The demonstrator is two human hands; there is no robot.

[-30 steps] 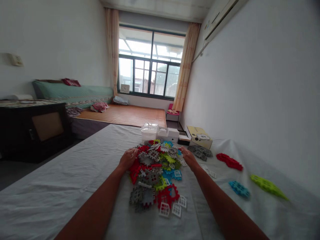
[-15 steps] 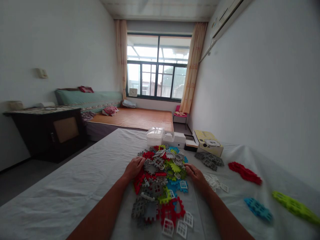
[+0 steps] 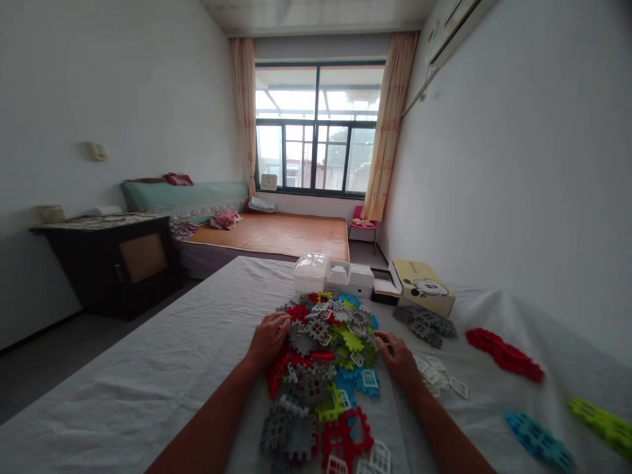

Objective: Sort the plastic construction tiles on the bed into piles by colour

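A heap of interlocking plastic tiles (image 3: 326, 355) in red, grey, blue, green and white lies on a table with a white cloth (image 3: 148, 382). My left hand (image 3: 269, 339) rests on the heap's left edge, fingers curled over the pieces. My right hand (image 3: 397, 359) lies at the heap's right edge, fingers bent against the tiles. Whether either hand grips a piece is hidden. Sorted groups lie to the right: grey tiles (image 3: 424, 324), white window pieces (image 3: 437, 375), red tiles (image 3: 503, 352), blue tiles (image 3: 538, 440) and green tiles (image 3: 605, 424).
A clear plastic box (image 3: 311, 271), white boxes (image 3: 355, 278) and a yellow cartoon box (image 3: 422, 284) stand at the table's far end. A white wall runs along the right. A dark cabinet (image 3: 108, 260) and a bed (image 3: 266, 230) lie beyond on the left.
The view has shifted, so the heap and sorted groups sit lower and further right in frame. Both hands stay on the heap's sides, drawn slightly closer to me.
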